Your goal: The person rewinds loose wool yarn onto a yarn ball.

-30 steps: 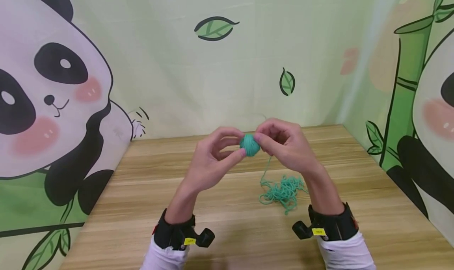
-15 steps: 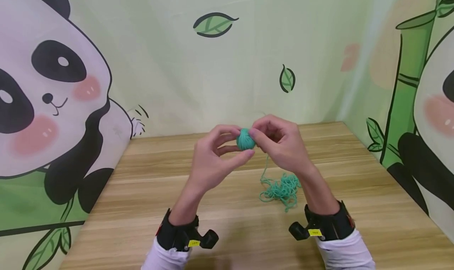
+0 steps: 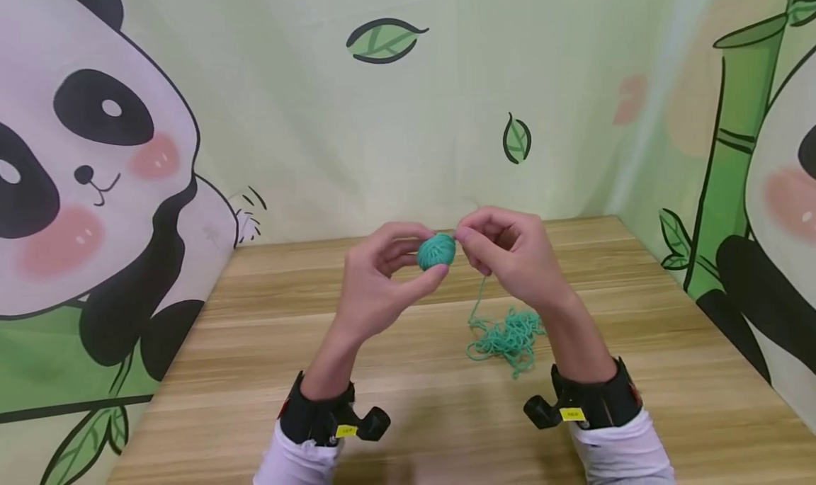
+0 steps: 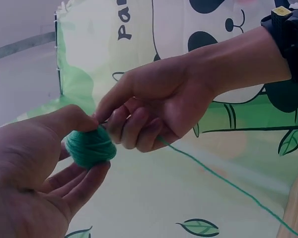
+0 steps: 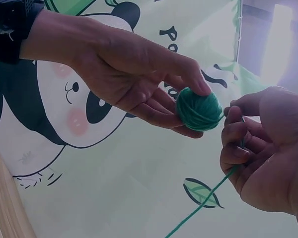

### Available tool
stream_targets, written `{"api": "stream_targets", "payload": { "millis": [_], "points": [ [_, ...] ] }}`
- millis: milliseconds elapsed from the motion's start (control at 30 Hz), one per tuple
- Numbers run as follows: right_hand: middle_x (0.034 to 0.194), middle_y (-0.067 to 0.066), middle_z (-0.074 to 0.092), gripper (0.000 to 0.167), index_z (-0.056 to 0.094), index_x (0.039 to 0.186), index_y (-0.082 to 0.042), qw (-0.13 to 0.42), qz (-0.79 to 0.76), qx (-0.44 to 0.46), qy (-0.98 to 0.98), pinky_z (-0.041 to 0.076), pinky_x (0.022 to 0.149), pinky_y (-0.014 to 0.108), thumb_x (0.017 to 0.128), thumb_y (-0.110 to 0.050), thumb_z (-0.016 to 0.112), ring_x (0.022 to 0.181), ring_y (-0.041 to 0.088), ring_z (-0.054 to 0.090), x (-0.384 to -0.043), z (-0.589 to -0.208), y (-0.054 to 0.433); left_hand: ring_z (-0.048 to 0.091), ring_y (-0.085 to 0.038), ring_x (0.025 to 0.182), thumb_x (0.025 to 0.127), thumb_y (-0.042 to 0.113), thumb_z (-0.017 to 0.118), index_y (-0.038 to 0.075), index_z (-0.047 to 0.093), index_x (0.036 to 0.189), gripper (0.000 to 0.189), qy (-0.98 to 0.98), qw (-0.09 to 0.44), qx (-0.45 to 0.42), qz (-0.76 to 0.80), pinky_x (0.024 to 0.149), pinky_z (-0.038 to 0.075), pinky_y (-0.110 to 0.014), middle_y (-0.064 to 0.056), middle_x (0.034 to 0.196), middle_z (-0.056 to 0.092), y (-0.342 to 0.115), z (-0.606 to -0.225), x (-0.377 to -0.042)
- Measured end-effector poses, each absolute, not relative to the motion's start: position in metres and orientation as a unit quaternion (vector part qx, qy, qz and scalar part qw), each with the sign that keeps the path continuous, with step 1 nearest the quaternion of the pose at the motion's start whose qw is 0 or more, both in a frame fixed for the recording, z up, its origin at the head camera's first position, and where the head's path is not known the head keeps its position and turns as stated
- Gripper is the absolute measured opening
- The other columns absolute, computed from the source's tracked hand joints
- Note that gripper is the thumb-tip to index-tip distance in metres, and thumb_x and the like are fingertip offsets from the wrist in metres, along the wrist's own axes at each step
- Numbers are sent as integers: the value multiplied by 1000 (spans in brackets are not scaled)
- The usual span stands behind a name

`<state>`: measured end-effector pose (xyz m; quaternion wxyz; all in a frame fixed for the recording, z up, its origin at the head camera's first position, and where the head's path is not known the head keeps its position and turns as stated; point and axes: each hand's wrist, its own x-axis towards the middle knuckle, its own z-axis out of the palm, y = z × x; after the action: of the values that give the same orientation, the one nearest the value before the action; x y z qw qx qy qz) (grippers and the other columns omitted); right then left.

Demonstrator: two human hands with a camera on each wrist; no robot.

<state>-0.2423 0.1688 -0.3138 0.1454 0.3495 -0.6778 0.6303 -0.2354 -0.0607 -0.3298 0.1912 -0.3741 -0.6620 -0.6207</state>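
A small ball of green yarn point(image 3: 436, 252) is held above the table between the thumb and fingers of my left hand point(image 3: 385, 280). Just to its right, my right hand point(image 3: 513, 258) pinches the yarn strand between thumb and forefinger. In the right wrist view a short bit of strand spans from the ball point(image 5: 199, 110) to those fingertips. The strand point(image 4: 228, 182) passes through the curled right fingers and runs down, as the left wrist view shows. It leads to a loose tangle of green yarn point(image 3: 508, 340) lying on the table below the right hand.
The wooden table point(image 3: 255, 372) stretches under both arms. Behind it hangs a pale green backdrop point(image 3: 287, 117) with printed pandas, leaves and bamboo. A black wrist camera point(image 3: 372, 424) sits on the left wrist and another camera point(image 3: 542, 412) on the right.
The yarn ball has shifted slightly left and turned in the left hand. The right hand moved in against the ball, then drew back a little to the right with the strand.
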Motion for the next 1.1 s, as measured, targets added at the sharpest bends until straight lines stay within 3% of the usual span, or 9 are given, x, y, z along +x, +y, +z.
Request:
{"api": "stream_targets", "payload": {
  "millis": [200,433,800,1100],
  "points": [
    [67,-2,56,15,78,101,-8,112,652,295,-689,38,51,26,111,-10,67,58,16,46,-243,-308,173,82,-10,114,90,-15,84,-7,73,130,42,-651,149,-413,-619,100,72,-39,-26,124,77,-64,-327,-236],
    [66,-2,56,16,79,100,-9,107,668,276,-683,37,51,24,111,-9,68,58,15,46,-243,-308,174,82,-11,115,92,-14,82,-8,73,132,42,-656,137,-426,-608,99,72,-39,-28,124,77,-66,-328,-235],
    [65,-3,55,15,79,102,6,126,623,349,-689,27,43,30,109,-1,67,53,15,40,-236,-308,172,79,-24,121,93,-7,88,-1,79,129,38,-692,149,-394,-586,102,71,-38,-17,128,80,-64,-330,-237],
    [68,2,55,13,82,104,1,138,571,441,-678,30,44,29,107,2,70,54,14,43,-236,-314,170,81,-25,120,94,-3,88,2,80,127,34,-695,155,-346,-611,105,70,-38,-16,124,82,-62,-328,-236]
  ]
}}
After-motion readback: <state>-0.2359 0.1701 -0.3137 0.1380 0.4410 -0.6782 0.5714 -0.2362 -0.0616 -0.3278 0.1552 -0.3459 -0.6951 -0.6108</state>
